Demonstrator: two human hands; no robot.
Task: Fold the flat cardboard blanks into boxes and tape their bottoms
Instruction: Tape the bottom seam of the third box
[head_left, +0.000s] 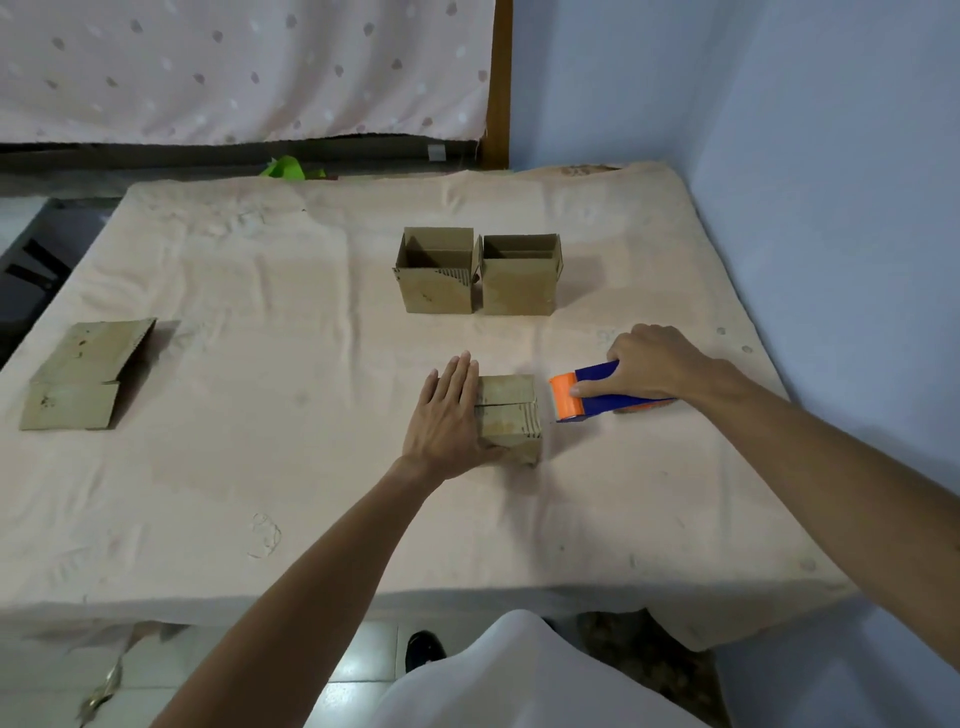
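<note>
Two hands share the job at the small brown cardboard box (511, 415), which sits bottom-up on the peach cloth-covered table (260, 493) with its flaps folded shut. Their seam looks bare of tape.

The likeliest trouble is the flaps springing up if the pressing hand lifts or shifts before tape bridges the seam. The box looks light and the cloth soft, so a pull from the dispenser could drag or tip it, laying the strip crooked or off the seam. The fingers also cover the left part of the seam, and tape run that far would catch on them.

The left hand (447, 415) reaches in from the near left and lies flat, palm down, on the left part of the box top, with its fingers straight and together, pressing and gripping nothing. The right hand (652, 364), just right of the box, is wrapped round the handle of a blue tape dispenser with an orange front end (597, 397). Its forefinger lies forward along the side. The orange end points at the box, close but apart from it.

Beyond the box, two finished open-topped brown boxes (439, 283) stand side by side. Far to its left lies one flat brown cardboard blank (83, 374), not yet folded.
</note>
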